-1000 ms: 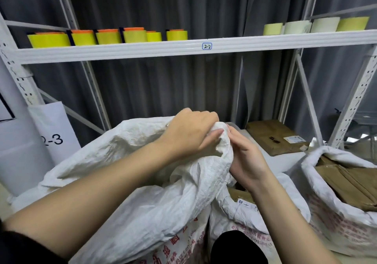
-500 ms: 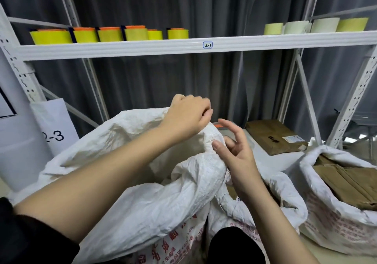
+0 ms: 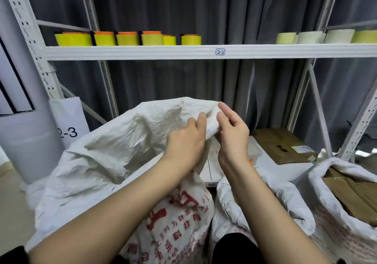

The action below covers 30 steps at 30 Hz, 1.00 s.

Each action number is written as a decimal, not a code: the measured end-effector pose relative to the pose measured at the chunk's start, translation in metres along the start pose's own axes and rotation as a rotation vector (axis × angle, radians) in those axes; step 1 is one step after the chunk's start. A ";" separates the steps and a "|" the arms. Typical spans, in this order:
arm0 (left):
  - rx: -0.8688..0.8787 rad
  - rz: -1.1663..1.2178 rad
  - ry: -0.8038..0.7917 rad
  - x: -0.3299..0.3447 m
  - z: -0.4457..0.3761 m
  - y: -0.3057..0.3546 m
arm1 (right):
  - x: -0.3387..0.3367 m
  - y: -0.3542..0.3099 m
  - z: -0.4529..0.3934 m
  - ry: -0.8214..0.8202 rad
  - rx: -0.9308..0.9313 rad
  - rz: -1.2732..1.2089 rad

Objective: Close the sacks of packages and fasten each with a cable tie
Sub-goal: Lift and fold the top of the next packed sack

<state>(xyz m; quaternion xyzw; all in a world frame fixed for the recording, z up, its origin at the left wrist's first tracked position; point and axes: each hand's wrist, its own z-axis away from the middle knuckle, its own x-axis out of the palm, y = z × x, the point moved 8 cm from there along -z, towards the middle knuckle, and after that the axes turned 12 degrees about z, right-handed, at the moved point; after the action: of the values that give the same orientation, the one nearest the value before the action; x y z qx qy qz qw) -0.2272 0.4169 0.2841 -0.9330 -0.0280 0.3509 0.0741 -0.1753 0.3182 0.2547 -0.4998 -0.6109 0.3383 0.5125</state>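
A large white woven sack (image 3: 114, 153) with red print stands in front of me, its mouth open and pulled upward. My left hand (image 3: 186, 141) grips the gathered rim from the near side. My right hand (image 3: 231, 130) pinches the same bunched rim between thumb and fingers at its top. A second white sack (image 3: 267, 202) sits lower between my arms. A third sack (image 3: 346, 218) at the right stands open with brown packages (image 3: 355, 192) inside. No cable tie is visible.
A white metal rack (image 3: 142, 52) runs across behind the sacks, carrying yellow tape rolls (image 3: 126, 39) and pale rolls (image 3: 318, 37). A brown package (image 3: 283, 145) lies on the low shelf. A grey pillar (image 3: 26, 133) stands at the left. Dark curtains hang behind.
Both hands have shifted right along the sack's rim. The left hand turned from gripping over the top to holding from the near side, and the sack mouth has opened wider toward the left.
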 end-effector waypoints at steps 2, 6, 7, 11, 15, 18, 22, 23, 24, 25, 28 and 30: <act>0.024 -0.112 0.029 -0.001 -0.012 -0.008 | 0.005 0.010 -0.005 -0.018 0.203 -0.250; 0.059 -0.159 -0.020 -0.009 -0.028 -0.015 | 0.010 0.016 -0.015 0.026 0.367 -0.539; 0.076 -0.167 -0.031 -0.012 -0.028 -0.015 | 0.011 0.017 -0.016 0.037 0.372 -0.553; 0.134 -0.137 -0.082 -0.011 -0.030 -0.026 | 0.000 0.013 -0.019 -0.015 0.182 -0.201; 0.152 0.085 -0.336 0.012 -0.021 -0.041 | -0.016 -0.020 -0.028 -0.110 -0.443 0.890; 0.293 0.130 -0.253 0.008 -0.016 -0.039 | 0.016 -0.050 -0.027 -0.327 -1.047 1.342; 0.436 0.170 -0.262 0.004 -0.019 -0.038 | 0.061 -0.032 -0.029 -0.990 -1.061 1.439; 0.443 0.172 -0.277 0.005 -0.020 -0.040 | 0.068 -0.025 -0.029 -1.063 -1.010 1.459; 0.460 0.173 -0.298 0.009 -0.019 -0.043 | 0.072 -0.019 -0.030 -1.103 -0.947 1.475; 0.473 0.170 -0.302 0.009 -0.018 -0.046 | 0.073 -0.014 -0.031 -1.123 -0.884 1.480; 0.411 0.129 -0.263 0.018 -0.018 -0.062 | 0.076 -0.004 -0.033 -1.056 -0.908 1.515; 0.214 0.200 -0.243 0.019 -0.022 -0.075 | 0.076 -0.002 -0.038 -0.880 -1.062 1.654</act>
<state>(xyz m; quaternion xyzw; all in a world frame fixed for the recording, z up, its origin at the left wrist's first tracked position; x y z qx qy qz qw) -0.1985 0.4902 0.2996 -0.8687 0.0937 0.4676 0.1337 -0.1377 0.3869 0.2879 -0.7508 -0.2830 0.4214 -0.4227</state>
